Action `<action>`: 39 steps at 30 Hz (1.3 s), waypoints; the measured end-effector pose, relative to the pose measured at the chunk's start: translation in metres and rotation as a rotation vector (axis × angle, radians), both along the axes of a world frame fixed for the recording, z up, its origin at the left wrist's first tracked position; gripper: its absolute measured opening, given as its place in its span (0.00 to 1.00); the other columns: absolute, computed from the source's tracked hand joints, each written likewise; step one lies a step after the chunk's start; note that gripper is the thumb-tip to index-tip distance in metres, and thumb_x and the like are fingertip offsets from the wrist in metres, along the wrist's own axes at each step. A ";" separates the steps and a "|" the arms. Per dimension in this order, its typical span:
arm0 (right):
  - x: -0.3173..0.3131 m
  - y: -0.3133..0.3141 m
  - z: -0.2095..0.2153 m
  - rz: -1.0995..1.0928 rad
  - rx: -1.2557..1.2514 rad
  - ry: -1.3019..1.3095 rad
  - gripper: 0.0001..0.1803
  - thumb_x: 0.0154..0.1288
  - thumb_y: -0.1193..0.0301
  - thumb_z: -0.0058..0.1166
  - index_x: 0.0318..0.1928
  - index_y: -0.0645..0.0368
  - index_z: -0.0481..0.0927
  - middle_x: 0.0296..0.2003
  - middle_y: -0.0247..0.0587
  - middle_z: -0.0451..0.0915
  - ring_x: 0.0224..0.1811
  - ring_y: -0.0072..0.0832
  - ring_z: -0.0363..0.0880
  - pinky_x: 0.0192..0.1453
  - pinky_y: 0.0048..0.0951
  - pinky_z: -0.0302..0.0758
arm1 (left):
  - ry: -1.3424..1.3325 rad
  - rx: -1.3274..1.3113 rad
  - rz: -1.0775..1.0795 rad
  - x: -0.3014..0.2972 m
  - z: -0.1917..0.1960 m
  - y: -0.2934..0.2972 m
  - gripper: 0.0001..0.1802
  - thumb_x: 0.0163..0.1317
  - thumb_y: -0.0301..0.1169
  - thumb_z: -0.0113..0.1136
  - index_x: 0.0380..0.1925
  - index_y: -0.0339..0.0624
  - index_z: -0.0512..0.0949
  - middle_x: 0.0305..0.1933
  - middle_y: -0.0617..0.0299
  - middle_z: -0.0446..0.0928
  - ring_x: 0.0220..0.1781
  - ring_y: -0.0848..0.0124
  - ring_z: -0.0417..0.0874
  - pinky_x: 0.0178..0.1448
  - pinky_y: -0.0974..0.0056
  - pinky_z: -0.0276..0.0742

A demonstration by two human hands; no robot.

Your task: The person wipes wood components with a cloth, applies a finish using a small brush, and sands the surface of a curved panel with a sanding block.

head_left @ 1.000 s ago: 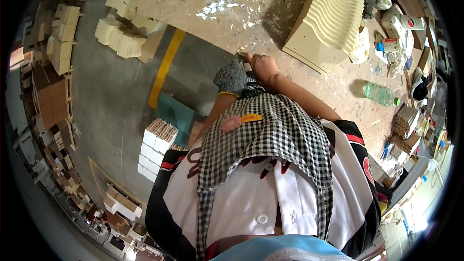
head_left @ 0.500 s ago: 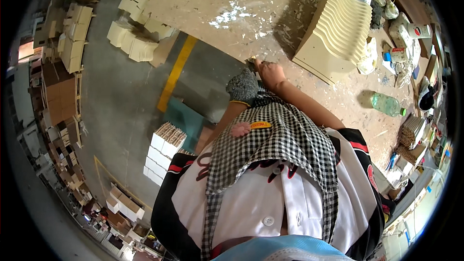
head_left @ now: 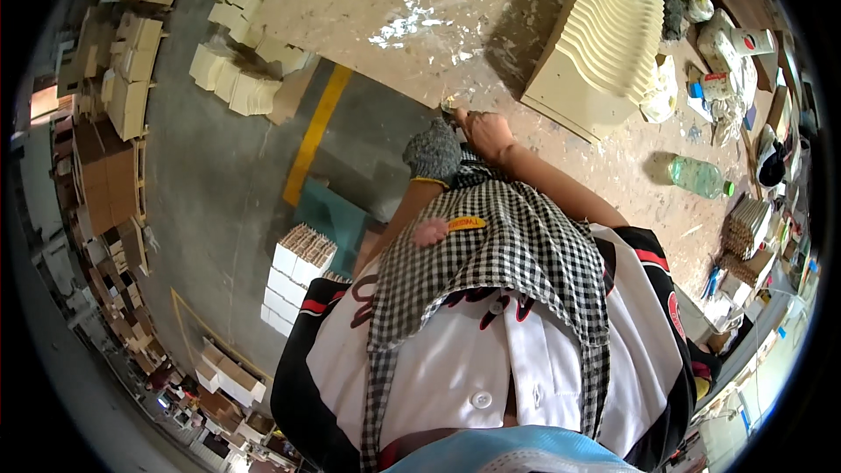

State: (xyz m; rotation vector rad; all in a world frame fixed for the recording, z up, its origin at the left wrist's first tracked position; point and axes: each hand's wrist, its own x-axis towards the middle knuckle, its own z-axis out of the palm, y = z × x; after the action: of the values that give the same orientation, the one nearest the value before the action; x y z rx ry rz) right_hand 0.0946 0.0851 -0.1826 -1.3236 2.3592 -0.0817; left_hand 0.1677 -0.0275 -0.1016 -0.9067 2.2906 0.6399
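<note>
At the near edge of the paint-spattered worktable, my two hands meet. My left hand, in a grey knit glove with a yellow cuff, is curled closed. Bare and closed, my right hand presses its thumb and fingers together beside the glove's fingertips. Between them a small dark and yellowish piece pokes out, too small to name. Ahead and to the right, a stack of cream wavy-edged boards lies on the table.
A green-tinted bottle lies on its side at right, near cups, bags and rolls. Cream board stacks stand at the table's left. White boxes sit on the floor left of me, cartons farther left.
The whole view has shifted slightly, so the table and boards sit a little higher and farther left. My hands stay together at the table edge, with little movement.
</note>
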 end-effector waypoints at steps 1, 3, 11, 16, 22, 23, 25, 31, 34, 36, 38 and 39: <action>-0.001 0.007 -0.013 -0.011 -0.024 0.031 0.13 0.70 0.69 0.47 0.50 0.60 0.66 0.32 0.46 0.84 0.33 0.42 0.86 0.30 0.40 0.77 | 0.002 0.009 -0.023 -0.002 -0.005 0.003 0.18 0.69 0.42 0.51 0.50 0.40 0.76 0.47 0.42 0.83 0.52 0.47 0.85 0.53 0.44 0.79; -0.008 0.004 -0.003 -0.023 0.001 0.042 0.12 0.70 0.69 0.46 0.50 0.60 0.66 0.32 0.46 0.84 0.32 0.42 0.85 0.29 0.40 0.77 | 0.011 -0.035 -0.042 0.000 -0.015 0.004 0.19 0.71 0.43 0.48 0.50 0.41 0.76 0.46 0.42 0.83 0.51 0.46 0.85 0.53 0.44 0.79; 0.005 0.003 0.004 0.061 -0.085 0.040 0.10 0.71 0.72 0.43 0.50 0.60 0.67 0.32 0.46 0.83 0.31 0.41 0.85 0.30 0.39 0.78 | 0.176 -0.005 -0.078 0.028 -0.061 -0.025 0.27 0.73 0.48 0.37 0.43 0.39 0.81 0.49 0.40 0.81 0.52 0.41 0.82 0.55 0.42 0.76; -0.019 -0.002 -0.006 -0.038 -0.026 0.073 0.10 0.72 0.70 0.43 0.49 0.60 0.67 0.33 0.49 0.83 0.33 0.43 0.85 0.30 0.40 0.79 | 0.304 0.081 -0.170 0.021 -0.048 -0.033 0.28 0.73 0.48 0.35 0.40 0.39 0.81 0.49 0.43 0.81 0.50 0.40 0.80 0.54 0.42 0.75; -0.003 0.015 -0.004 -0.069 0.042 0.085 0.11 0.72 0.68 0.43 0.49 0.59 0.67 0.32 0.47 0.83 0.31 0.42 0.86 0.28 0.39 0.78 | 0.391 0.081 -0.289 0.011 -0.040 -0.033 0.20 0.73 0.42 0.39 0.42 0.41 0.78 0.45 0.43 0.80 0.48 0.43 0.80 0.51 0.43 0.75; 0.000 -0.001 -0.002 -0.016 0.006 0.081 0.11 0.72 0.68 0.43 0.49 0.60 0.67 0.32 0.47 0.83 0.31 0.41 0.86 0.28 0.40 0.78 | 0.382 0.045 -0.229 0.028 -0.043 -0.046 0.20 0.73 0.42 0.39 0.42 0.41 0.78 0.45 0.43 0.80 0.48 0.43 0.80 0.51 0.43 0.75; -0.013 -0.006 -0.003 0.023 -0.065 0.052 0.11 0.72 0.69 0.43 0.49 0.60 0.67 0.33 0.48 0.83 0.30 0.41 0.86 0.27 0.41 0.78 | 0.562 0.067 -0.389 0.039 -0.080 -0.062 0.17 0.72 0.39 0.41 0.44 0.41 0.77 0.46 0.44 0.79 0.47 0.43 0.79 0.50 0.44 0.75; -0.015 0.008 -0.003 -0.139 -0.037 0.008 0.11 0.68 0.71 0.46 0.49 0.59 0.69 0.35 0.47 0.83 0.34 0.42 0.85 0.36 0.40 0.80 | 0.807 0.175 -0.545 0.045 -0.101 -0.074 0.12 0.65 0.31 0.50 0.45 0.42 0.78 0.46 0.48 0.79 0.46 0.47 0.80 0.50 0.48 0.76; -0.019 0.013 0.003 -0.220 -0.252 0.053 0.17 0.69 0.67 0.45 0.57 0.57 0.70 0.43 0.49 0.79 0.50 0.47 0.79 0.50 0.46 0.76 | 0.832 0.239 -0.575 0.057 -0.089 -0.080 0.15 0.62 0.28 0.52 0.49 0.42 0.78 0.45 0.49 0.79 0.46 0.48 0.80 0.51 0.50 0.77; -0.032 0.008 0.022 -0.136 -0.294 0.164 0.17 0.67 0.67 0.47 0.54 0.54 0.74 0.45 0.47 0.77 0.53 0.47 0.76 0.53 0.46 0.75 | 0.914 0.270 -0.560 0.069 -0.070 -0.086 0.17 0.61 0.26 0.53 0.51 0.42 0.78 0.45 0.50 0.79 0.46 0.51 0.81 0.51 0.52 0.78; -0.040 0.008 0.016 -0.143 -0.285 0.174 0.15 0.64 0.69 0.50 0.50 0.56 0.76 0.46 0.47 0.76 0.50 0.48 0.77 0.52 0.45 0.76 | 1.037 0.299 -0.539 0.077 -0.056 -0.092 0.18 0.61 0.26 0.53 0.51 0.41 0.77 0.45 0.50 0.79 0.46 0.53 0.82 0.52 0.54 0.78; -0.043 0.008 0.012 -0.225 -0.258 0.099 0.19 0.63 0.72 0.50 0.55 0.58 0.74 0.47 0.48 0.77 0.53 0.46 0.77 0.53 0.43 0.77 | 1.061 0.291 -0.520 0.083 -0.055 -0.094 0.18 0.61 0.26 0.53 0.51 0.41 0.77 0.45 0.50 0.79 0.46 0.53 0.82 0.52 0.54 0.78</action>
State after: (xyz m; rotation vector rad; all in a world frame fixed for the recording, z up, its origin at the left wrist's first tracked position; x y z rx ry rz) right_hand 0.0521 0.0930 -0.1708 -1.1894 2.6457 -0.4094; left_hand 0.2511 -0.1210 -0.1562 0.3015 2.9953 1.3691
